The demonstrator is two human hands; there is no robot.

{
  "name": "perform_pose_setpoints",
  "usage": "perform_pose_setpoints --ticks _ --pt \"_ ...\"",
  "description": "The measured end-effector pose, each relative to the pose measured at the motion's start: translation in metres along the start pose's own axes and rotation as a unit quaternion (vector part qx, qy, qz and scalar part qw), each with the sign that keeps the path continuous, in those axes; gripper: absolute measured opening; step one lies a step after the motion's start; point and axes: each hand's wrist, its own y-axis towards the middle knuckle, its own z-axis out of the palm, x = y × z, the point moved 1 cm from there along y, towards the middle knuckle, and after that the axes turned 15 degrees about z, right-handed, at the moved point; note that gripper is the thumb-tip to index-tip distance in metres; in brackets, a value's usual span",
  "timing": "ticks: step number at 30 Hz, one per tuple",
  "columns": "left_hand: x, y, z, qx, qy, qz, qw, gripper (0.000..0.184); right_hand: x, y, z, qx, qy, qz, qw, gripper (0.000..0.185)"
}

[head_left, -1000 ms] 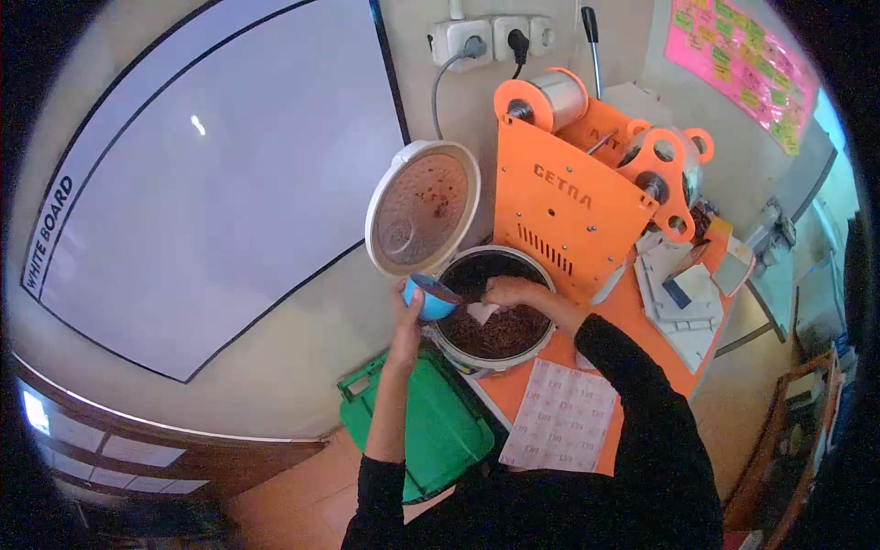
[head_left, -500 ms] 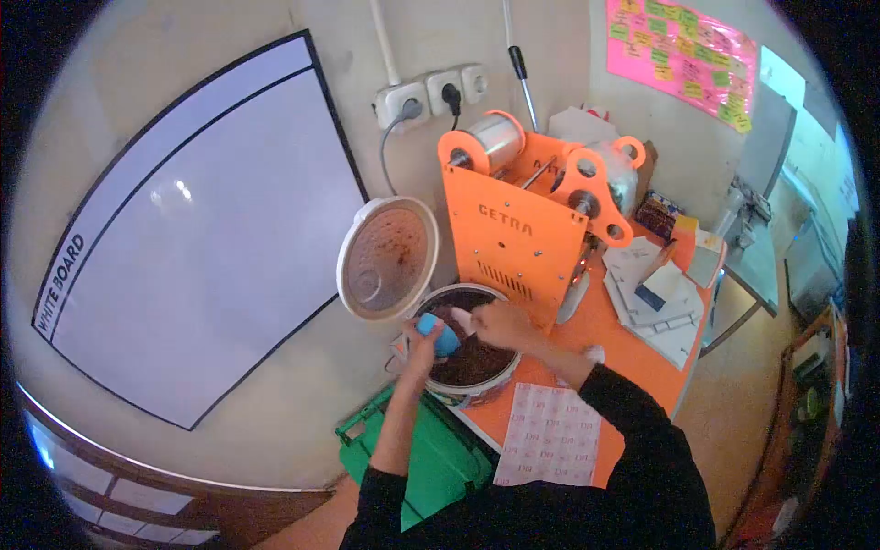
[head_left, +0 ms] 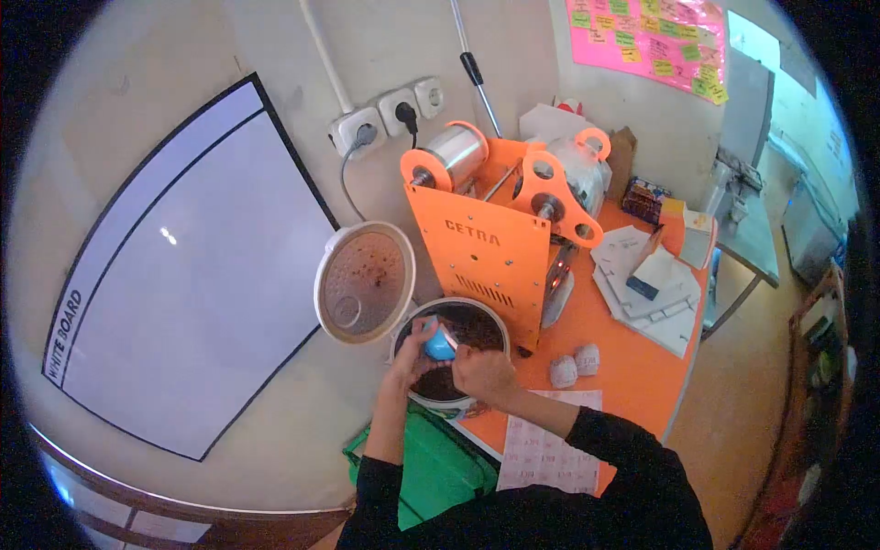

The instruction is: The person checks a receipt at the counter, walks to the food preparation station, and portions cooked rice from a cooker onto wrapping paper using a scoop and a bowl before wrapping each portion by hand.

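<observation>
A white bucket (head_left: pixel 505 337) of dark brown, crumbly contents (head_left: pixel 472 321) stands open at the table's left edge. Over it, my left hand (head_left: pixel 417 356) is closed around a small blue cup (head_left: pixel 440 345). My right hand (head_left: pixel 484 374) grips a pale spoon-like utensil (head_left: pixel 450 338), whose end reaches the cup; its exact shape is mostly hidden by my fingers. The bucket's white lid (head_left: pixel 365 282), stained brown inside, leans upright behind its left rim.
An orange sealing machine (head_left: pixel 481 266) stands just behind the bucket. Two wrapped balls (head_left: pixel 575 366) and printed paper (head_left: pixel 550 449) lie on the orange table (head_left: pixel 632 390). Stacked white sheets (head_left: pixel 655 307) are to the right. A green bin (head_left: pixel 431 472) sits below.
My right hand has moved down and left, bringing the pale utensil to the blue cup. The cup has tilted in my left hand. The two wrapped balls have come into fuller view.
</observation>
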Motion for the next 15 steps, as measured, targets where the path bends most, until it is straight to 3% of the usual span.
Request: perform_pose_setpoints --ticks 8,10,12,14,15 --pt "0.018 -0.019 -0.015 0.002 -0.110 0.087 0.990 0.039 0.022 0.019 -0.015 0.044 0.016 -0.016 0.999 0.022" --pt "0.006 -0.031 -0.016 -0.018 -0.102 0.089 0.991 0.041 0.013 0.033 -0.030 0.101 -0.009 0.128 0.987 0.019" --pt "0.004 -0.039 -0.023 -0.040 -0.098 0.092 0.990 0.044 -0.006 0.041 -0.028 0.110 -0.009 0.181 0.977 0.020" --pt "0.005 -0.045 -0.030 -0.019 -0.060 0.152 0.986 0.054 -0.027 0.039 -0.005 0.131 0.016 0.205 0.970 0.025" --pt "0.005 -0.047 -0.031 -0.025 -0.108 0.153 0.982 0.065 -0.033 0.038 -0.001 0.107 0.058 0.221 0.967 0.030"
